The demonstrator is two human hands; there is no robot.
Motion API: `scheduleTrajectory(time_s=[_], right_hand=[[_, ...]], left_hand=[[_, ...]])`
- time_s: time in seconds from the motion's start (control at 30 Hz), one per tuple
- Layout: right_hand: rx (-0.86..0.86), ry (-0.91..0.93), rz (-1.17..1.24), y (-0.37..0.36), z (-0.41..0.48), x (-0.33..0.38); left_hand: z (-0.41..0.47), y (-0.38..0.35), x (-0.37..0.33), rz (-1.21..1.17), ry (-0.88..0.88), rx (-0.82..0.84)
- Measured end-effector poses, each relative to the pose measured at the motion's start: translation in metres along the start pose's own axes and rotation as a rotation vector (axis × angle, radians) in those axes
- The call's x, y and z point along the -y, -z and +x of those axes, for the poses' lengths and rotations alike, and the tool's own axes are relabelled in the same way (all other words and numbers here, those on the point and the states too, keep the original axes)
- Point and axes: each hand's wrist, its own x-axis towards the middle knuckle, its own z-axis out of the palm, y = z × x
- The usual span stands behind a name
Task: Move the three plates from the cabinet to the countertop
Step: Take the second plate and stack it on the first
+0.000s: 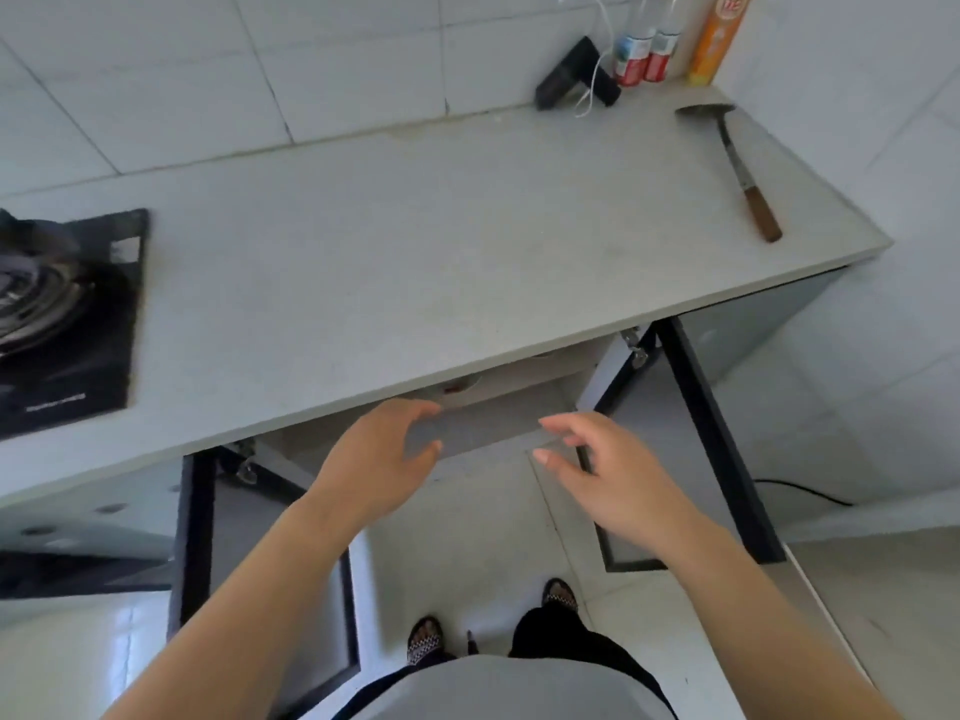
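Hovering before the open cabinet (519, 402), the left hand (374, 459) and the right hand (613, 475) both held nothing. Each hand was spread, with the fingers loosely curved, the thumb set apart from them and the palms turned toward each other. Neither hand touched the shelf or the countertop (415, 252). Of the plates (462, 388), only a sliver of white rim with a red mark showed, inside the cabinet just under the countertop's front edge, at 1 o'clock from the left fingertips. Their number could not be told. Both cabinet doors stood swung out, the left door (192, 537) at 8 o'clock from the hands and the right door (717, 433) at 3 o'clock. On the countertop, a black gas stove (62, 314) sat at 9 o'clock; the white print on its front edge was too blurred to read. A metal spatula (732, 163) with a wooden handle lay at 2 o'clock. At 1 o'clock, against the tiled wall, stood two clear bottles (634, 54) with red and white labels, an orange container (719, 39) carrying a red logo that could not be read, and a black device (571, 75) with a white cord.
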Motion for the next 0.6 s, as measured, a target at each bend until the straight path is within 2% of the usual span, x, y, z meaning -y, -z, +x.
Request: scheduleTrajectory(time_s=[0.33, 0.6], right_hand=[[0.31, 0.18, -0.079, 0.018, 0.067, -0.031], [0.394, 0.208, -0.131, -0.013, 0.099, -0.031]], left_hand=[[-0.001, -0.039, -0.024, -0.066, 0.277, -0.115], [0.009, -0.053, 0.0, -0.078, 0.355, -0.104]])
